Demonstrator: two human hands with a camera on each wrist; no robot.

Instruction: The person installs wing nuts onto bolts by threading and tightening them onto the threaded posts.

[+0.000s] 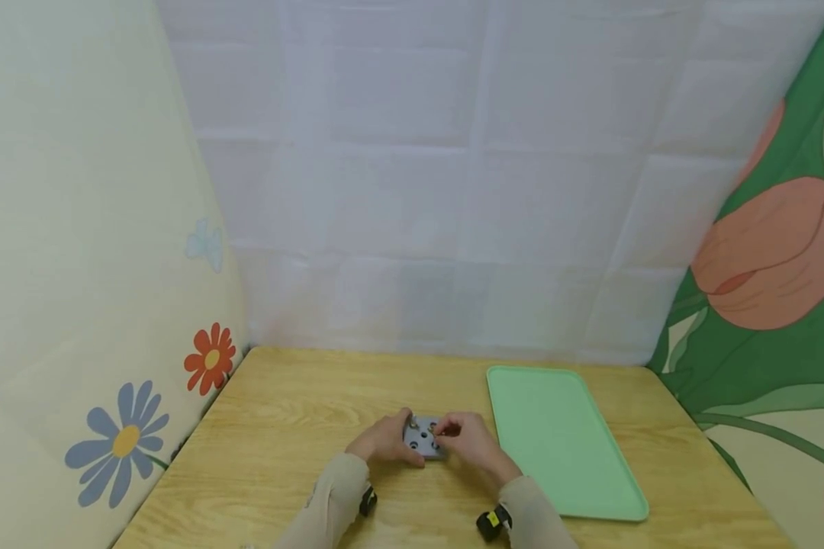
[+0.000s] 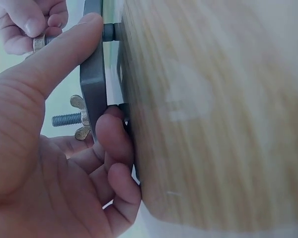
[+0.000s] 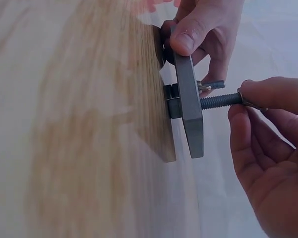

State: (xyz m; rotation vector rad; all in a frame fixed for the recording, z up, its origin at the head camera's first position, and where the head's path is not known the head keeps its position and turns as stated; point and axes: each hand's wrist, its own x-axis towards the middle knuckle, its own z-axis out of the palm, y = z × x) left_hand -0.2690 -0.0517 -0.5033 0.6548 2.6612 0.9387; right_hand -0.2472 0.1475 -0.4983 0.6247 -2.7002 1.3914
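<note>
A grey metal plate (image 1: 417, 437) with several round holes stands slightly raised above the table on bolt heads (image 3: 175, 107). My left hand (image 1: 383, 440) grips its left side, thumb along one edge and fingers curled round the far edge. One threaded bolt (image 2: 65, 120) sticks up through the plate with a brass-coloured wing nut (image 2: 84, 117) run down against it. At the right side, a second bolt (image 3: 219, 101) rises from the plate. My right hand (image 1: 472, 442) pinches another wing nut (image 2: 38, 43) at that bolt's tip, between thumb and fingers.
A light green tray (image 1: 556, 442) lies on the wooden table (image 1: 302, 396), just right of my right hand. White sheeting (image 1: 412, 191) hangs behind the table, and flower-printed panels (image 1: 127, 442) flank it. Black camera straps circle both wrists.
</note>
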